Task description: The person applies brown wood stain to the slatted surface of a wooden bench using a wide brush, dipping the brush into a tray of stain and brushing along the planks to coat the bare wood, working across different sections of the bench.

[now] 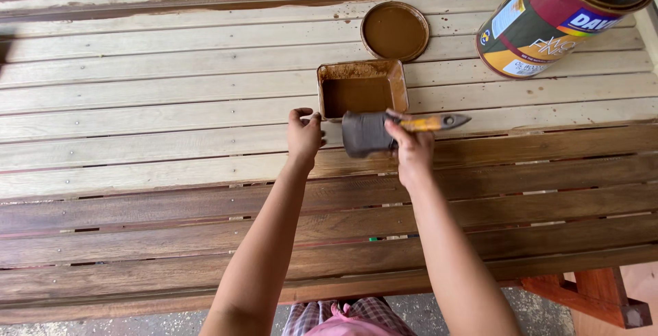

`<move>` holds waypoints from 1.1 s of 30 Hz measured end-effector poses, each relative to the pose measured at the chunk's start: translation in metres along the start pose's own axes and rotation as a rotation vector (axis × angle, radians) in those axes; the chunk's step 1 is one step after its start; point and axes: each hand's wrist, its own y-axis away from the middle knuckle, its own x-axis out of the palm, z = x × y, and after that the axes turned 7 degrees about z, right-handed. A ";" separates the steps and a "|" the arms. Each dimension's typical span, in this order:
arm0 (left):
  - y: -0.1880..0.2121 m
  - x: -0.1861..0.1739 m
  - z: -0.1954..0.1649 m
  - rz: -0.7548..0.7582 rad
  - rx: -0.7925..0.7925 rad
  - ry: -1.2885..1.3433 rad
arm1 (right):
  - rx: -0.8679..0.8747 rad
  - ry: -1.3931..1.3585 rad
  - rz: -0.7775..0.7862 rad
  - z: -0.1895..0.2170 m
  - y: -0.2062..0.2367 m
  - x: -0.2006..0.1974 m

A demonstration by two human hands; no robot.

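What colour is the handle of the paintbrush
Yellow-orange with a grey tip, seen in the head view: the handle sticks out past the right hand.

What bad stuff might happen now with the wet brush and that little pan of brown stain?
1. The paintbrush in the right hand is loaded with stain and held over bare pale planks, so it may drip blotches there.
2. The left hand grips the corner of the small tray of brown stain; a nudge could slop it over the rim.
3. The open can lies tilted near the table's edge, so it might roll or leak.
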 end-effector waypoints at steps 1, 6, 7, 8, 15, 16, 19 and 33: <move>0.008 -0.006 0.002 -0.026 0.061 -0.075 | -0.065 0.012 0.037 -0.012 0.007 -0.005; 0.052 -0.039 0.015 -0.022 0.140 -0.153 | -0.040 0.170 -0.096 -0.028 0.025 -0.085; 0.061 -0.046 0.018 -0.015 0.109 -0.139 | -0.085 0.175 -0.136 -0.023 0.027 -0.102; 0.069 -0.054 0.020 -0.007 0.080 -0.125 | -0.056 0.168 -0.201 -0.015 0.031 -0.118; 0.117 -0.088 0.025 -0.049 0.143 -0.199 | -0.486 0.881 -0.281 -0.007 0.059 -0.118; 0.120 -0.093 0.023 -0.065 0.117 -0.199 | -0.560 0.968 -0.211 -0.019 0.061 -0.096; 0.132 -0.109 0.018 -0.119 0.108 -0.149 | -0.796 1.226 -0.073 -0.068 0.076 -0.012; 0.168 -0.107 0.020 -0.174 0.216 -0.136 | -0.237 0.396 0.010 -0.061 0.050 -0.053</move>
